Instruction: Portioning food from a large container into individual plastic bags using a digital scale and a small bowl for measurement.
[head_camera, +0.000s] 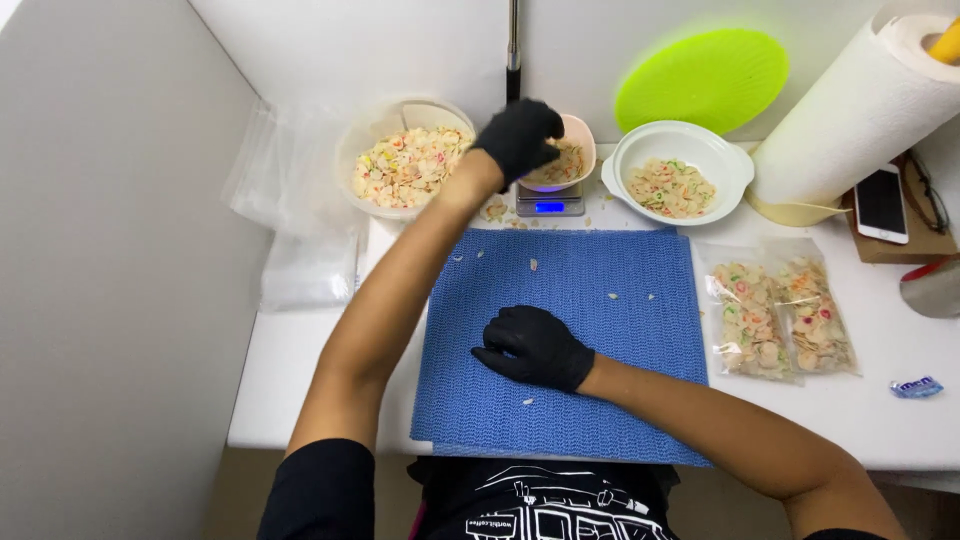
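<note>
Closest to you, your right hand (532, 348) in its black glove lies on the blue mat (600, 330), fingers spread flat and pointing left, holding nothing. A few small crumbs (527, 401) sit on the mat just in front of that hand, and more are scattered toward the far edge of the mat.

To the right of the mat, two clear bags (780, 315) filled with pale, colourful chips lie side by side on the white table (880, 420). A small blue wrapper (916, 386) rests nearer the table's front right edge.

Further out, your left hand (520, 135), also gloved in black, reaches across to the small pink bowl (568, 160) that stands on a little scale (549, 203) with a lit blue display. The fingers curl down over the bowl's left rim; you cannot tell from here whether they pinch any chips. The bowl already holds some.

Left of the scale stands a large clear tub (405, 160) full of the same chips, with empty clear bags (290, 220) beside it. Right of the scale is a white bowl (682, 172) partly filled with chips. Behind it a lime-green round lid (702, 80) leans on the wall, and at far right stand a paper towel roll (860, 110) and a phone (881, 203).
</note>
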